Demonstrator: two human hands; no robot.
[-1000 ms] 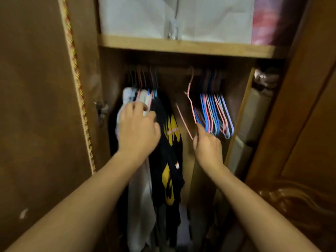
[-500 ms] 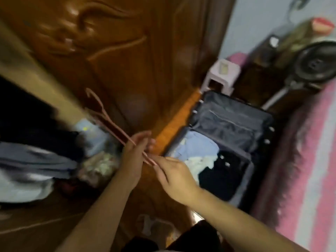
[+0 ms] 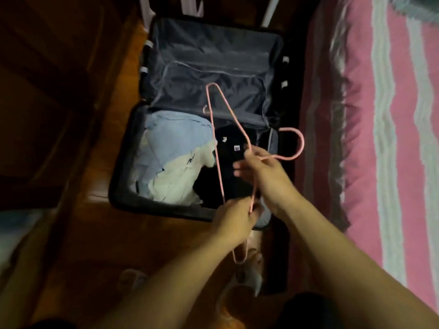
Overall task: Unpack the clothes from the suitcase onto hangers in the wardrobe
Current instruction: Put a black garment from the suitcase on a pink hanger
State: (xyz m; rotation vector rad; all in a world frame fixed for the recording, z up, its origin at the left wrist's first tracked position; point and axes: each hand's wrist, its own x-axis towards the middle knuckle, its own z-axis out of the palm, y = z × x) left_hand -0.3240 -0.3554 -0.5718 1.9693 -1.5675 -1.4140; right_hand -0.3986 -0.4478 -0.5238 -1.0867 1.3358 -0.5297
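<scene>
Pink hanger (image 3: 219, 148) is held over the open suitcase (image 3: 123, 186), between both hands, w/ hook (image 3: 297, 146) pointing right toward the bed and one shoulder end reaching far over the lid lining; other shoulder end sits near, below the L wrist. Right hand (image 3: 266, 172) grips the hanger at the neck, just left of the hook, thumb and fingers curled on the wire; remaining fingers look spread, blurred. Left hand (image 3: 237, 217) pinches the two wires near the near shoulder end, fingers curled round them. Suitcase lies flat on the wooden floor (image 3: 95, 245), lid (image 3: 213, 55) folded open on the far side, dark lining, no clothes on it. Near half holds clothes: light blue garment (image 3: 171, 138) at far left, cream garment (image 3: 178, 181) near it and partly overlapping, black garment (image 3: 235, 181) to the right w/ small white tags, directly under the hanger. Hanger is not touching the clothes as far as can be told. Bed w/ pink-and-white striped cover (image 3: 380, 138) runs along the right, fringe edge beside the suitcase. Dark wooden furniture (image 3: 47, 91) at left, details lost in shadow. Pale stool legs (image 3: 147, 10) at far edge behind the lid. Person's foot (image 3: 251, 269) in a sandal shows near, below the hands. Whole view soft from motion blur.
</scene>
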